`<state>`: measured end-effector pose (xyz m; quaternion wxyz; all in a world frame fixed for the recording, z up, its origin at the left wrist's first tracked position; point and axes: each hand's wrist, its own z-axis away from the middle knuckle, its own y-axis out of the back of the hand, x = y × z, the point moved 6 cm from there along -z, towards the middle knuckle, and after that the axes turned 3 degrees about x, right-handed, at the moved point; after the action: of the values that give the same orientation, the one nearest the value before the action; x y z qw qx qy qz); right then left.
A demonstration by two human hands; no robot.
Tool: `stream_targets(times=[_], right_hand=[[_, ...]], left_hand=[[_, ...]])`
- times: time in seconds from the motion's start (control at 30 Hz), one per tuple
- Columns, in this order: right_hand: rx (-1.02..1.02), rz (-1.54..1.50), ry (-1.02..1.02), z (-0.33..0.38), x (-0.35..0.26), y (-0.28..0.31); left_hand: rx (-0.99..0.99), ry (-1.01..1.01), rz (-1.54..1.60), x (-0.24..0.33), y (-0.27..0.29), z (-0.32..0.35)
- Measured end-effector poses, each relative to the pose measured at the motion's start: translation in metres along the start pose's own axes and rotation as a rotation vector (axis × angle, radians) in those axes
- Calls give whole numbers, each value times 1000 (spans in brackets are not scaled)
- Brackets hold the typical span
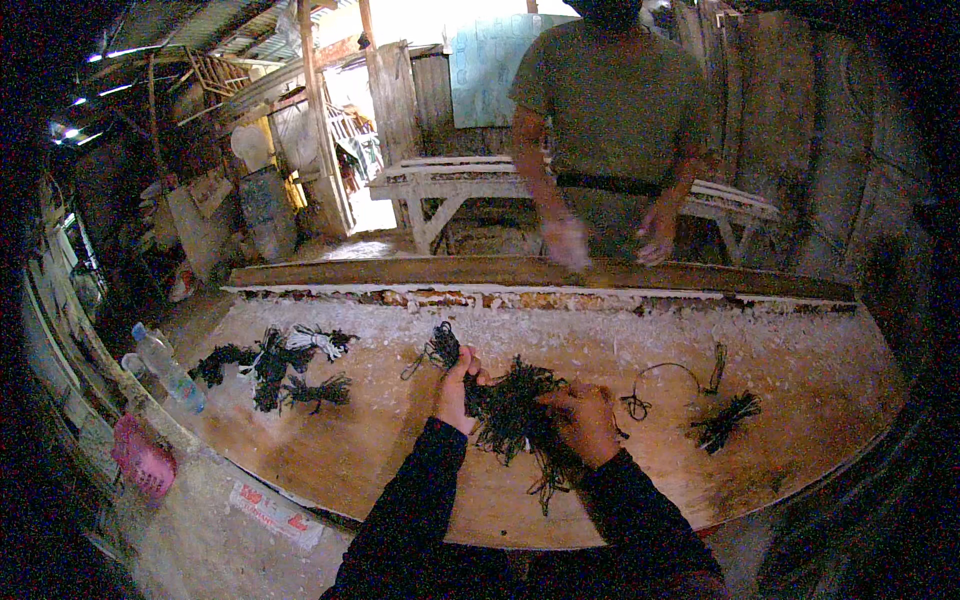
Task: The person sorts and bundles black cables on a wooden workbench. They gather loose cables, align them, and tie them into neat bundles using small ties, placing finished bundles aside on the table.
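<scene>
A large dark tangle of cords (515, 405) lies in front of me on the wooden table, between my hands. My left hand (458, 390) is closed at the tangle's left side, and a small looped bundle of black cord (443, 345) sticks up out of its grip. On the other side, my right hand (590, 420) has its fingers bent and pressed into the tangle's edge, gripping strands. Loose ends trail down toward the table's near edge. The fingertips of both hands are partly hidden by the dark strands.
More dark cord bundles (268, 370) and a whitish one (318, 341) lie at left. To the right are a tied bundle (728, 422) and a loose strand (668, 367). A plastic bottle (170, 372) and pink basket (146, 458) are far left. A person (620, 110) stands across the table.
</scene>
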<state>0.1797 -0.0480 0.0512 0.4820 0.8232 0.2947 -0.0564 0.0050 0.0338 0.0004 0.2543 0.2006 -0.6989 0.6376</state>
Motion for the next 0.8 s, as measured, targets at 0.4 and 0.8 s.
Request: stream_targets(times=[0.4,0.8], right_hand=[[-108,34,5,0,3,-5],[-250,-782,-60,-6,11,-1]], left_hand=[[61,45,24,1,-3,4],[44,-16,-45,7,-5,5]])
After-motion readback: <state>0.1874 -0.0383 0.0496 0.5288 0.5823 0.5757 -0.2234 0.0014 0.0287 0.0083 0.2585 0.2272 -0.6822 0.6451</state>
